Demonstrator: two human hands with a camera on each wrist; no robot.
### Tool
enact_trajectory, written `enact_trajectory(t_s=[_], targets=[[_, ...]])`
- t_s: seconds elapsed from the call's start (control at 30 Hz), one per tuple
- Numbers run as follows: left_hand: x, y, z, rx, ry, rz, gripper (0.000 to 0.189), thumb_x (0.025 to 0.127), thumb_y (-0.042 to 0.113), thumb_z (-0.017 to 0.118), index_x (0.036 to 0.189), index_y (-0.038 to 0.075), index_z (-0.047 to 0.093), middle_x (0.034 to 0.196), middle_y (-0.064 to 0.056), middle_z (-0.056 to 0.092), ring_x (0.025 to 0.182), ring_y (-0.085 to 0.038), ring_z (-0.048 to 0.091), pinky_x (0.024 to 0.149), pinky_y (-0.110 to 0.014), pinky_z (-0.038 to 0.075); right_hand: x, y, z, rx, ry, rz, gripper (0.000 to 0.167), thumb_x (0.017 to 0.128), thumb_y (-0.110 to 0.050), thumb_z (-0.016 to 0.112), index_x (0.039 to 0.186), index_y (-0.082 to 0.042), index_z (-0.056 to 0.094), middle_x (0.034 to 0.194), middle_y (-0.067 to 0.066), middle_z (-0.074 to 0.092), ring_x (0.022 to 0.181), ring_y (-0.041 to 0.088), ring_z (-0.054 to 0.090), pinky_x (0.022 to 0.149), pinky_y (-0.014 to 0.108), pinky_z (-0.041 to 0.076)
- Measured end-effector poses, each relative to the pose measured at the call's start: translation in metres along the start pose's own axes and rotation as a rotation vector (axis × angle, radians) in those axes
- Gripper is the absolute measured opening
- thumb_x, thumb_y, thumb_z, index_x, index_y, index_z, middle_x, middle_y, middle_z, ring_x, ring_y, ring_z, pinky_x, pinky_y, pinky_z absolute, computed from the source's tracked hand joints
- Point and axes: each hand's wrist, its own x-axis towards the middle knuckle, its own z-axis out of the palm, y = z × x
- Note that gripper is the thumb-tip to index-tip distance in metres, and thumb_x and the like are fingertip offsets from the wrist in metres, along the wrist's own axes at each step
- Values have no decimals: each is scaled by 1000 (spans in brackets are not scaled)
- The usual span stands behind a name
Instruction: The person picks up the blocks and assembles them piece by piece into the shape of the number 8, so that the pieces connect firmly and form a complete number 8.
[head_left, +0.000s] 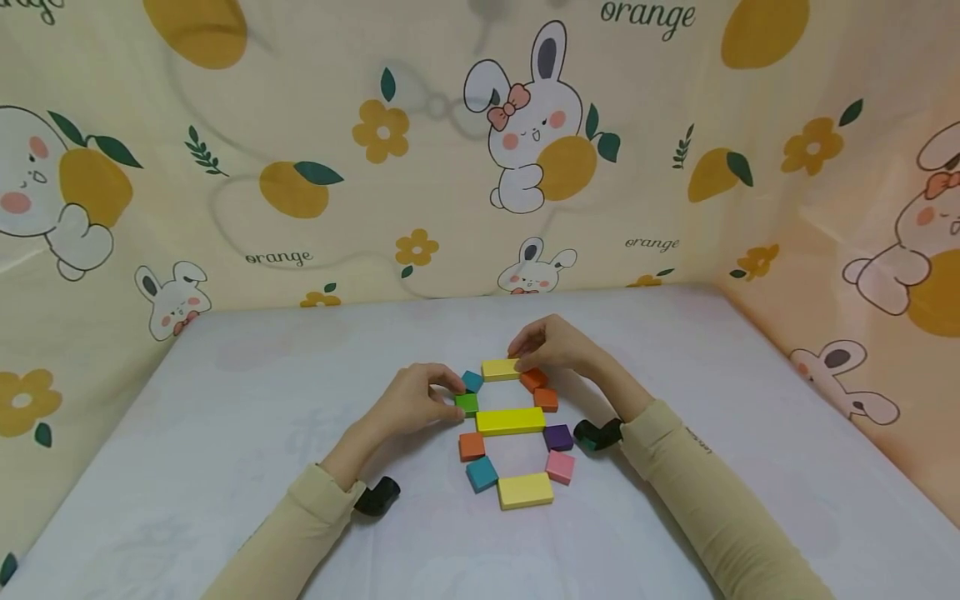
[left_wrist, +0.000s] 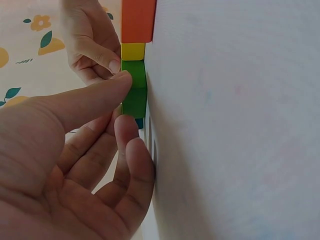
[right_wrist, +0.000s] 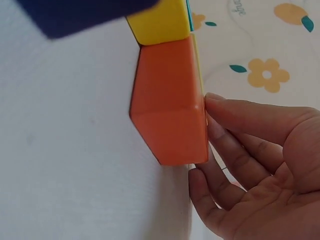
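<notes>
Coloured blocks lie on the table in a closed figure of two stacked loops. My left hand (head_left: 420,398) is at its left side, thumb and fingertips around the green block (head_left: 467,405), with a teal block (head_left: 472,382) just beyond the fingers. In the left wrist view the thumb lies on the green block (left_wrist: 135,102). At the far end, my right hand (head_left: 558,343) pinches the right end of a pale yellow block (head_left: 501,370). Two orange blocks (head_left: 546,400) sit below that hand; the right wrist view shows an orange block (right_wrist: 167,100) beside the fingertips.
A bright yellow block (head_left: 510,422) crosses the middle. Nearer lie an orange block (head_left: 472,446), a blue block (head_left: 482,473), a purple block (head_left: 558,437), a pink block (head_left: 560,467) and a pale yellow block (head_left: 525,492). A printed cloth (head_left: 450,183) hangs behind the white table (head_left: 262,400).
</notes>
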Motion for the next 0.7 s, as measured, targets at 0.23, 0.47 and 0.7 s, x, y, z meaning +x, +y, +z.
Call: enact_trajectory(t_s=[0.23,0.47,0.7], targets=[[1,-2,1,7,2,9,28,79,13,84,104,15,70,106,3,68,74,-20,59,72,-31,51,-1,5,-13,-20,-65,-19,25,83,-15,80,107,-7,74,100,3,72,93,24,63,91,39,47],[0,-1,2,11,1,6,29,79,14,84,105,15,70,107,3,68,75,-19,60,74,-31,51,-1,20,-32,40,-221,-45,26,82,-7,80,107,-6,72,103,8,72,94,28,67,91,36,51],[-1,-1,1,8,3,0,30,79,14,85,105,15,70,107,3,68,74,-19,59,73,-31,51,0,27,-36,50,-280,-72,27,79,-3,82,105,-5,72,103,11,71,92,31,66,88,35,52]])
